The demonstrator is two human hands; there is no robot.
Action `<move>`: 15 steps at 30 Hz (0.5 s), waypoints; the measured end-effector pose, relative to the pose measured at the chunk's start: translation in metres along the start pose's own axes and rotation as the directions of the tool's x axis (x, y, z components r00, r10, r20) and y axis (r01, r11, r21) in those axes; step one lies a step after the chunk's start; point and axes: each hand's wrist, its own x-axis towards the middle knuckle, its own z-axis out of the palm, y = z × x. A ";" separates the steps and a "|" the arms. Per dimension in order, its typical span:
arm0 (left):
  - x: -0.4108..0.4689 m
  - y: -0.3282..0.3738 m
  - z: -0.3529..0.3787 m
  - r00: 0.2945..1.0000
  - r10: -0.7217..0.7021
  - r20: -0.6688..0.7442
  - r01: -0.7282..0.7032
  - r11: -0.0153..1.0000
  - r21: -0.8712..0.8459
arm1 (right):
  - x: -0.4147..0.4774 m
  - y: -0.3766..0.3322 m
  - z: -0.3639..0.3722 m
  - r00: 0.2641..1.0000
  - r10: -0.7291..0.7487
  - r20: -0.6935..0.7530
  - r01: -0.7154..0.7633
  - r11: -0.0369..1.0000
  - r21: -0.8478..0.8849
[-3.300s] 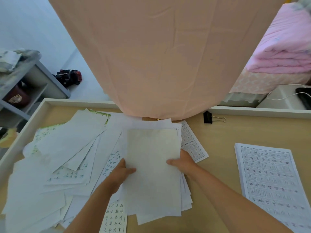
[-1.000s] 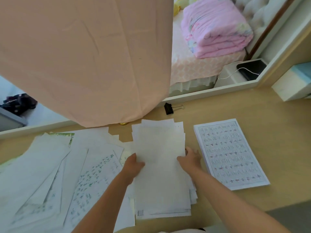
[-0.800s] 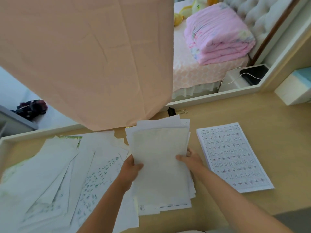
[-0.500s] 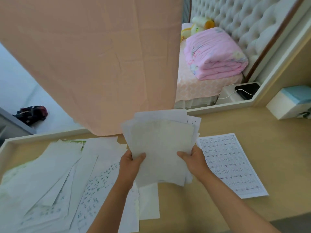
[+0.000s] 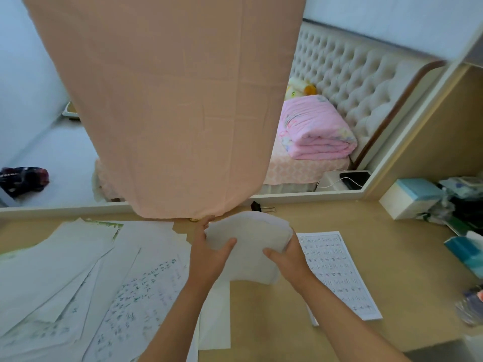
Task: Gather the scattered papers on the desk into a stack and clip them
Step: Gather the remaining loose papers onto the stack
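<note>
Both hands hold a bundle of white papers (image 5: 248,244) lifted off the desk and tilted up toward me. My left hand (image 5: 211,254) grips its left edge, my right hand (image 5: 285,259) its right edge. Several scattered sheets (image 5: 86,278), some printed with characters, cover the left part of the desk. A neat printed stack (image 5: 339,275) lies flat just right of my right hand. A black binder clip (image 5: 257,206) sits at the desk's far edge, behind the held bundle.
A peach curtain (image 5: 172,105) hangs down to the desk's far edge (image 5: 313,195). A white and teal box (image 5: 410,197), a teal tissue pack (image 5: 465,249) and clutter occupy the right side. A bed with a folded pink quilt (image 5: 316,131) lies beyond.
The bundle, flat on the desk a second ago, has been lifted by both hands and tipped upright. The view has tilted up and to the right.
</note>
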 end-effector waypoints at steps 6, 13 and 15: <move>0.005 0.008 -0.004 0.996 0.049 -0.073 -0.061 0.985 -0.163 | 0.006 0.000 -0.001 0.995 0.063 -0.078 -0.058 0.996 0.062; 0.016 0.024 0.013 0.979 -0.083 -0.185 0.043 0.976 -0.212 | 0.009 0.014 0.000 0.985 0.172 0.022 -0.173 0.984 0.043; 0.018 0.022 0.014 0.980 -0.083 -0.183 0.046 0.980 -0.195 | 0.015 0.015 0.000 0.986 0.163 0.017 -0.164 0.985 0.052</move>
